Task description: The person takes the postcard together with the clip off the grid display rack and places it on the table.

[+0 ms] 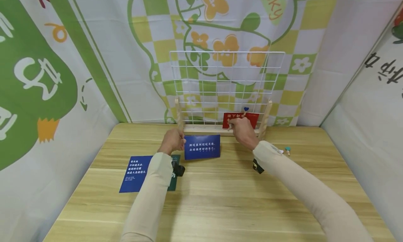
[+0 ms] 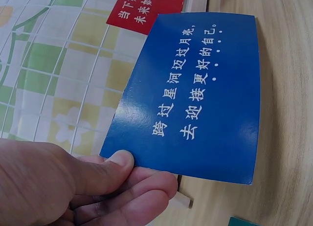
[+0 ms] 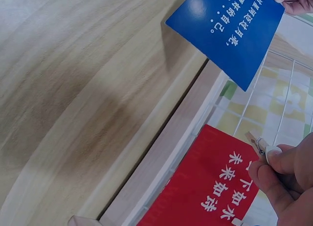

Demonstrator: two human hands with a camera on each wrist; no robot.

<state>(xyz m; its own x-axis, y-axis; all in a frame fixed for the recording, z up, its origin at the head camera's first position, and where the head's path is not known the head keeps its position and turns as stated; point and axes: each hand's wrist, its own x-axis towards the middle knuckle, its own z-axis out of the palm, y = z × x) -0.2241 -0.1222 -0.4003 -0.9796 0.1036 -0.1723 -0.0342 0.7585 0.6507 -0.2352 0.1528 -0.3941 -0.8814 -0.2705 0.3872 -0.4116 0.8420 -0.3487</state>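
Note:
My left hand [image 1: 172, 140] pinches the left edge of a blue card [image 1: 202, 147] with white writing, between thumb and fingers. The card is held up in front of the wire grid's wooden base. In the right wrist view, my right hand [image 3: 283, 179] pinches a small wooden clothespin [image 3: 255, 140] between thumb and forefinger, beside a red card [image 3: 195, 182] with white writing. That red card stands against the lower right of the white wire grid [image 1: 226, 52], and a clothespin with a blue heart [image 1: 246, 109] sits at its top edge. My right hand hides part of it.
Another blue card [image 1: 133, 175] lies on the table at left, partly under my left forearm. Beside it lies a dark green card [image 1: 173, 186]. A clothespin with a green heart [image 1: 288, 150] and a white piece [image 1: 281, 151] lie right of the stand.

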